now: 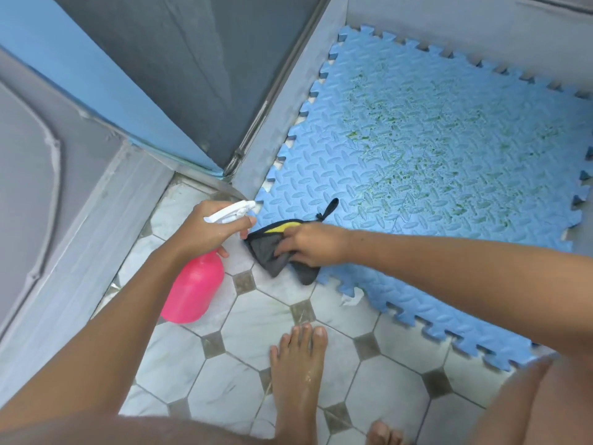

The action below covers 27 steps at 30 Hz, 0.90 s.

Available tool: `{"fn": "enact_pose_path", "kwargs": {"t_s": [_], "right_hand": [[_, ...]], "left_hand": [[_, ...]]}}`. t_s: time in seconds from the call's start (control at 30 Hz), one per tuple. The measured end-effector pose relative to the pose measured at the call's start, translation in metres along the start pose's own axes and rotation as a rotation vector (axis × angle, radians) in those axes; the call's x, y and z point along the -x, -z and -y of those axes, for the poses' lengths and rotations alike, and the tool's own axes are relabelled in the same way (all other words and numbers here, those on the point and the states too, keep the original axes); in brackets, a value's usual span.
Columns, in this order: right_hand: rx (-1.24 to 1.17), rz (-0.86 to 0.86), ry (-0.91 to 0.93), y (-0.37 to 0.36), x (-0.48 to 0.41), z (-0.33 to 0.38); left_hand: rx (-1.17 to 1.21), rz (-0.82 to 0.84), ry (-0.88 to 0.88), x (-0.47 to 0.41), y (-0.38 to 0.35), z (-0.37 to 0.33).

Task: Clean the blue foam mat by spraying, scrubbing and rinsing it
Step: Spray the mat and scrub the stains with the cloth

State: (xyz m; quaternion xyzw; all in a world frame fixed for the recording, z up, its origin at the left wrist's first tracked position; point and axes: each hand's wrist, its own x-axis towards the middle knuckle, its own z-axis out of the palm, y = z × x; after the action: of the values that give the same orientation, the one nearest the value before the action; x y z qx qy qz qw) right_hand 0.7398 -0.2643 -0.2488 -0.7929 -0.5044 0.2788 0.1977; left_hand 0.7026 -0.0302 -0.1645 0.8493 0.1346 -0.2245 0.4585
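Pale tiled floor (244, 319) under me, grey wall to the left. My left hand (205, 232) is closed round the neck of the pink spray bottle (192, 287), nozzle aimed at the mat's near corner. My right hand (311, 244) grips a grey scrubbing cloth (272, 252) on that corner. The blue foam mat (417, 155) lies flat to the right, its middle speckled green — I should wet that patch thoroughly, then scrub along the tread.
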Motion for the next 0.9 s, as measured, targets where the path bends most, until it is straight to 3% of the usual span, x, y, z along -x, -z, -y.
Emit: {"fn": "enact_pose_path", "kwargs": {"t_s": [0.13, 0.37, 0.43, 0.53, 0.73, 0.9], "right_hand": [[-0.066, -0.197, -0.283, 0.058, 0.026, -0.055], [-0.916, -0.771, -0.508, 0.140, 0.117, -0.099], [-0.972, -0.996, -0.583, 0.152, 0.151, -0.115], [-0.906, -1.276, -0.744, 0.148, 0.197, -0.136], [-0.789, -1.494, -1.077, 0.141, 0.251, -0.158], [-0.857, -1.347, -1.139, 0.134, 0.248, -0.161]], "left_hand": [[0.006, 0.051, -0.071, -0.013, -0.012, -0.022], [-0.100, 0.263, -0.136, -0.049, -0.063, -0.067], [-0.186, 0.320, -0.166, -0.060, -0.084, -0.075], [-0.243, 0.238, -0.265, -0.069, -0.109, -0.079], [-0.307, 0.292, -0.247, -0.070, -0.130, -0.079], [-0.239, 0.249, -0.271, -0.066, -0.123, -0.078]]}}
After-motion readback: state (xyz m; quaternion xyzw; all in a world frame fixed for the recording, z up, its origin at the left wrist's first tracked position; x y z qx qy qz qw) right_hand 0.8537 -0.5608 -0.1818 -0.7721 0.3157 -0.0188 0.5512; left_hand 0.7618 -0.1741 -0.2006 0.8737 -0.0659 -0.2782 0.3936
